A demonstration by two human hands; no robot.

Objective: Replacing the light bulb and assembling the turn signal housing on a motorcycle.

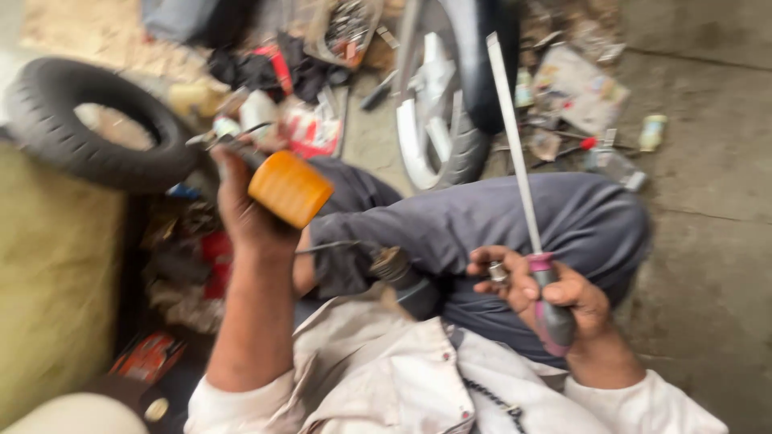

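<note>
Tyre [88,120] lay at floor's left edge. Left hand [245,210] gripped orange-handled tool [288,189], raised clear of knees. Right hand [555,301] closed around pink screwdriver [531,233], shaft up, small metal part [497,273] pinched alongside. Wheel [442,104] stood beyond.

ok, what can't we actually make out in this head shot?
- Head view, left hand: the tool with the orange handle is motion-blurred; its working end is hidden behind the hand.
- Right hand: grips the screwdriver; its tip smears against the wheel. The small metal part at the fingertips is too small to identify.
- Tyre: cut off at the left edge.
</note>
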